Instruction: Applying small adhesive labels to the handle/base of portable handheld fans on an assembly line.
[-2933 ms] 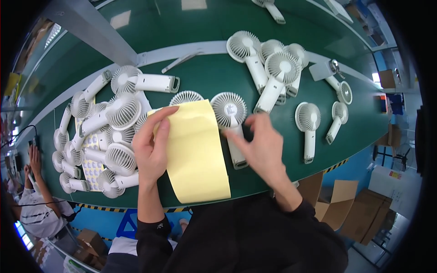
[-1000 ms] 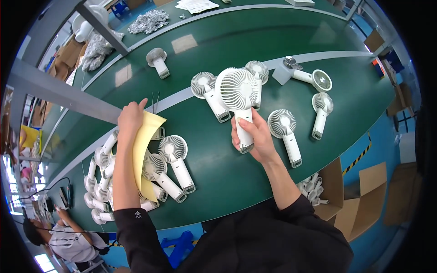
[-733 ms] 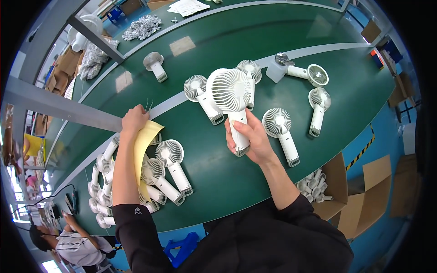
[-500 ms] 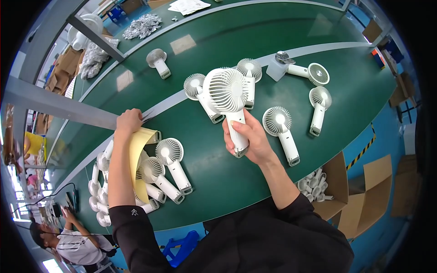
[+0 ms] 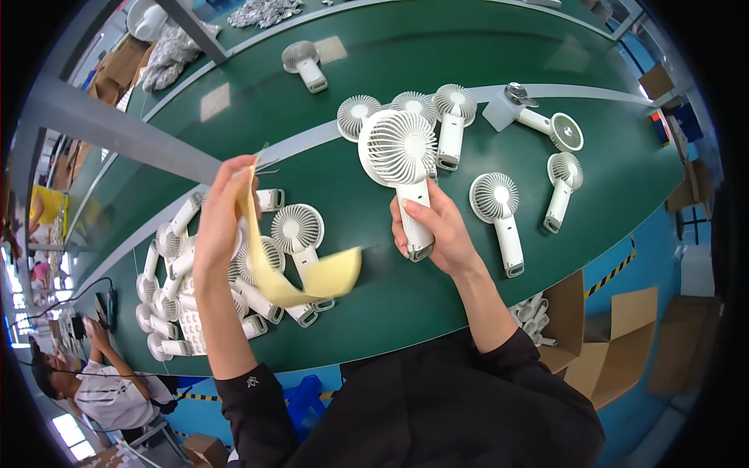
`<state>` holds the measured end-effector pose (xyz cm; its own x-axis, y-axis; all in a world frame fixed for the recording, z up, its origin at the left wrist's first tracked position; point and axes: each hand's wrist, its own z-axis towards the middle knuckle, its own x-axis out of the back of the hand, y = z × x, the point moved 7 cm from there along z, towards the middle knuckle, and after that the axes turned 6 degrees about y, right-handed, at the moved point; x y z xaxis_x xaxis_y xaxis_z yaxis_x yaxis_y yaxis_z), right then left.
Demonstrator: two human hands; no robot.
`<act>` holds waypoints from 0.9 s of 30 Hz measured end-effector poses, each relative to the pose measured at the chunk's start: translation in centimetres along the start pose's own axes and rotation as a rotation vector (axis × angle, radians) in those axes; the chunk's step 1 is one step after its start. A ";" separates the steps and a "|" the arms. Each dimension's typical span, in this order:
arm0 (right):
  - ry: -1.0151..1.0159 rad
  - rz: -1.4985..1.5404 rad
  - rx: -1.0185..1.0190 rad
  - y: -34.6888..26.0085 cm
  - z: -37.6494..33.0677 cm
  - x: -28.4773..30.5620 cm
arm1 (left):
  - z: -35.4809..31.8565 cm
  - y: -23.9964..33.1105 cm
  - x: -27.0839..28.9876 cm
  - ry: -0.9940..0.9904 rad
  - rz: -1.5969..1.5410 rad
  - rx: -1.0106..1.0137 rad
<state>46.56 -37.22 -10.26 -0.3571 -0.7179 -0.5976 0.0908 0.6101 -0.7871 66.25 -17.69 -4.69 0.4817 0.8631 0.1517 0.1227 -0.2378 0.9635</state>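
Observation:
My right hand [image 5: 443, 235] is wrapped around the handle of a white handheld fan [image 5: 412, 152], its round grille tilted up above the table. In my left hand [image 5: 220, 218], pinched by its upper edge, hangs a bent yellow sheet [image 5: 331, 276], its lower end curling to the right. Thin pale strands stick out by the fingertips. Under and beside the sheet lie several more white fans, one of them [image 5: 297, 228] right behind it. Several fans, among them one at the table's middle [image 5: 455, 105], lie behind the held one, which partly hides them.
The green table [image 5: 374, 304] carries more fans [image 5: 496, 199] at the right and a grey block with a metal part [image 5: 503, 109]. A sticker sheet [image 5: 192, 331] lies among the left fans. Open cardboard boxes [image 5: 624, 343] stand at right. Another person [image 5: 117, 394] works at far left.
My left hand has lifted the yellow sheet off the fans on the left, and its lower end has swung right. My right hand still holds the fan in nearly the same place.

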 end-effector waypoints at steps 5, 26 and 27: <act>0.021 -0.057 -0.057 1.9 -0.8 0.1 | -5.3 -1.5 -2.2 -0.176 -0.163 -0.048; 0.292 -1.210 -0.031 5.7 -3.5 -1.3 | -6.1 -6.5 -0.2 -0.114 -0.138 -0.048; 0.279 -1.429 0.045 4.8 -3.5 -2.0 | -6.4 -6.3 -0.3 -0.131 -0.086 -0.059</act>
<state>44.46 -31.62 -12.32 -0.3310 -0.6010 0.7275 -0.4627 -0.5685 -0.6802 59.82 -13.62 -9.36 0.5809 0.8129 0.0419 0.1193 -0.1359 0.9835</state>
